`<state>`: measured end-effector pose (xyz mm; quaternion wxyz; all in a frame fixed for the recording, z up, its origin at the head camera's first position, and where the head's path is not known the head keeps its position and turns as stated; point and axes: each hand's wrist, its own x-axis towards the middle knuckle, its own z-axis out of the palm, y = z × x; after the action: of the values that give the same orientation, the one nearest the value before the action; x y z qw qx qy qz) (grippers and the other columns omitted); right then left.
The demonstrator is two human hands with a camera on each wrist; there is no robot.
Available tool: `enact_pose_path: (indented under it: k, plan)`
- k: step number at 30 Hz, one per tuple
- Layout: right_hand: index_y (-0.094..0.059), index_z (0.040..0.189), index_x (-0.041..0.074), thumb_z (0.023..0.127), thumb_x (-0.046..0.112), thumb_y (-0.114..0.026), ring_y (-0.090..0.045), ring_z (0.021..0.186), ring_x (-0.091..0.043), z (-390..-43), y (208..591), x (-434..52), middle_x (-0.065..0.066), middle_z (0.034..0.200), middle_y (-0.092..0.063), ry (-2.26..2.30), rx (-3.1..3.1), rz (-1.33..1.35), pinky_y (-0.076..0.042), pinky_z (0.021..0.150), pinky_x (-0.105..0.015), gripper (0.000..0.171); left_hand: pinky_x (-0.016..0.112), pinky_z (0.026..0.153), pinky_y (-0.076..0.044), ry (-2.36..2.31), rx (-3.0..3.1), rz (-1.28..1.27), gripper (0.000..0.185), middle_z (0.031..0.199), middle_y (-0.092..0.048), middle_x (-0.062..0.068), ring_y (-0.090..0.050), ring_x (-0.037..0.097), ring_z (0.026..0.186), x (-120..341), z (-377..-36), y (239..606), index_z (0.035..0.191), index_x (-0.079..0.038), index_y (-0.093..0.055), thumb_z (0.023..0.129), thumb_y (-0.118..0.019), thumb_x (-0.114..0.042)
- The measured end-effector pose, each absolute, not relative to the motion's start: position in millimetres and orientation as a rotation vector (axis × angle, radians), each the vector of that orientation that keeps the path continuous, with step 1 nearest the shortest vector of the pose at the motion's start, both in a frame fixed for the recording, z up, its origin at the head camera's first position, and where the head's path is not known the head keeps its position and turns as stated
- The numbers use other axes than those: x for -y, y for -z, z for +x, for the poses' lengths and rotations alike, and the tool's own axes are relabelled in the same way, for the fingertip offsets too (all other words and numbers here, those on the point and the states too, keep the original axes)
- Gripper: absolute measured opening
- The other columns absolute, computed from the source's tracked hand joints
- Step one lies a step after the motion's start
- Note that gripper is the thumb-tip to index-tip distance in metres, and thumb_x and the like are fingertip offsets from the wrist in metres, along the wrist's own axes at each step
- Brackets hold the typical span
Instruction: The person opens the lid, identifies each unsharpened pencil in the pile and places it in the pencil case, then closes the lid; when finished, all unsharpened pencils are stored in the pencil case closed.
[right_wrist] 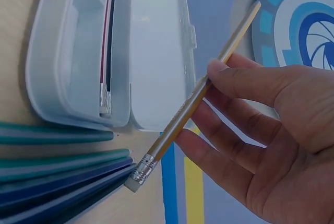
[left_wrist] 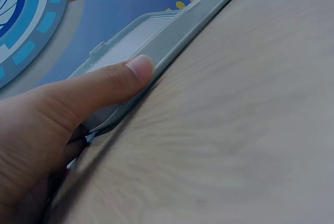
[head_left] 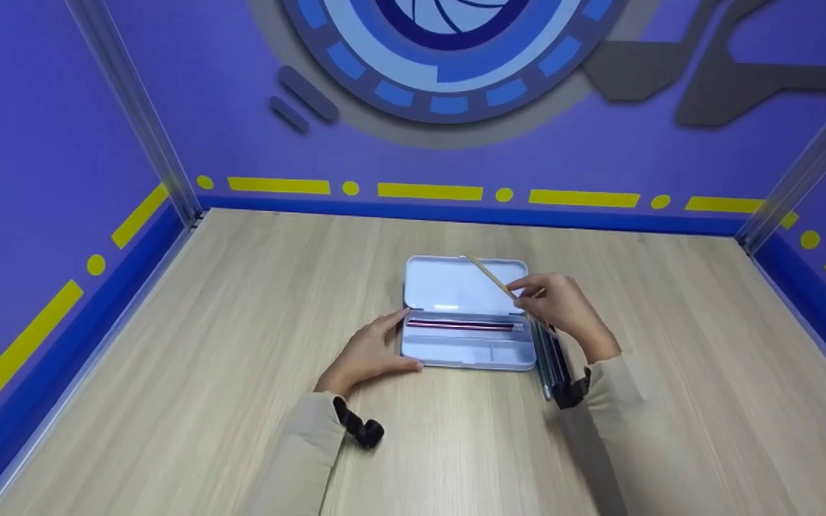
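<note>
A white pencil case (head_left: 449, 351) lies with its lid raised back, and a red pencil and a dark one (head_left: 456, 326) rest in its rear compartment. My left hand (head_left: 370, 351) grips the case's left end, thumb along the front wall and fingers at the back corner. With thumb and fingertips, my right hand (head_left: 563, 308) pinches a yellow pencil (right_wrist: 175, 125) above the case's right side. Its metal ferrule and white eraser point down toward the table in the right wrist view; the other end slants up over the lid.
Several green and dark blue pencils (right_wrist: 68, 169) lie side by side on the wooden table (head_left: 241, 308), just right of the case and under the right wrist. The front compartment has a small divider. Purple-blue panels (head_left: 427, 158) stand behind and at both sides.
</note>
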<state>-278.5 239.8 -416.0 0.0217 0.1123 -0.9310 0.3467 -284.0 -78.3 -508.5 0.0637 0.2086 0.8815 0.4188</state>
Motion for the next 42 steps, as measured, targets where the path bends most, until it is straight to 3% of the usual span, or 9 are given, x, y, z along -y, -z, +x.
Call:
enact_pose_path:
  k: [14,26,33,42]
  plan:
    - [-0.075,0.105,0.009,0.085,0.001,-0.067,-0.065,0.081,-0.02,-284.4,413.8,-208.9,-0.009,0.09,-0.073,-0.922,2.992,0.482,-0.055,0.068,-0.032,0.023,0.047,0.118,-0.027,-1.301,-2.652,0.634,0.103,0.15,-0.041,0.013,-0.036,0.032,0.14,78.5,-284.9,510.1,0.148,-0.018,-0.04,0.061,-0.089,-0.044]
    - [-0.077,0.104,0.014,0.084,0.003,-0.07,-0.065,0.087,-0.019,-282.9,416.2,-190.7,-0.005,0.099,-0.074,-0.819,3.072,0.482,-0.058,0.076,-0.035,0.024,0.045,0.115,-0.032,-1.258,-2.694,0.686,0.101,0.147,-0.044,0.016,-0.039,0.032,0.137,79.4,-285.3,509.4,0.147,-0.013,-0.041,0.063,-0.087,-0.046]
    - [-0.076,0.105,0.01,0.085,0.0,-0.067,-0.066,0.093,-0.02,-282.7,419.5,-185.2,-0.009,0.106,-0.073,-0.801,3.086,0.504,-0.057,0.085,-0.04,0.024,0.045,0.116,-0.031,-1.258,-2.681,0.684,0.102,0.148,-0.043,0.015,-0.038,0.032,0.138,79.2,-286.1,509.7,0.148,-0.014,-0.039,0.063,-0.087,-0.046]
    - [-0.074,0.11,0.011,0.085,0.004,-0.068,-0.062,0.088,-0.02,-279.5,418.6,-188.4,-0.007,0.102,-0.072,-0.8,3.141,0.409,-0.058,0.084,-0.039,0.026,0.047,0.116,-0.03,-1.249,-2.679,0.654,0.102,0.149,-0.042,0.016,-0.037,0.033,0.139,78.9,-286.0,509.6,0.148,-0.016,-0.039,0.063,-0.087,-0.045]
